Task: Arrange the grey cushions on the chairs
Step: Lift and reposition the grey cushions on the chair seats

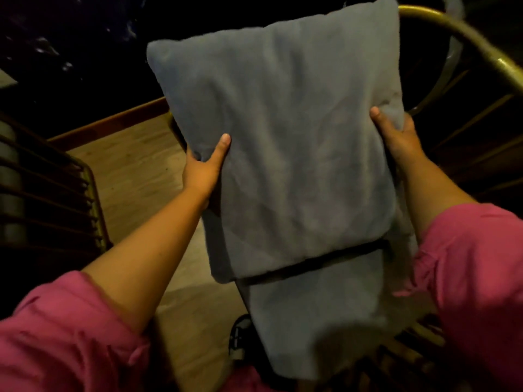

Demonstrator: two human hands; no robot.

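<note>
Both hands hold one grey cushion (pixel 277 137) by its two long edges. On the left edge, the left hand (pixel 202 169) has its thumb lying on the front face, and its fingers go behind the fabric, so it pinches the edge. On the right edge, the right hand (pixel 396 134) does the same: thumb in front, fingers hidden behind, closed on the fabric. So the cushion is between the hands and reaches far above them, and its lower end also hangs below them.

This cushion is long and rectangular. Its long axis runs from the bottom of the view to the top and leans a little to the right. The upper end points away from the person, toward the curved golden back rail of a chair (pixel 464 32) at the upper right.

Under its lower end a second grey cushion (pixel 317 318) lies with the same direction, on the slatted seat of that chair, and the held one covers its upper part.

Another chair (pixel 56 190) with dark slats stands at the left, apart from the cushions. Between the chairs, the wooden floor (pixel 135 171) is visible. Pink sleeves (pixel 65 338) cover the upper arms.
</note>
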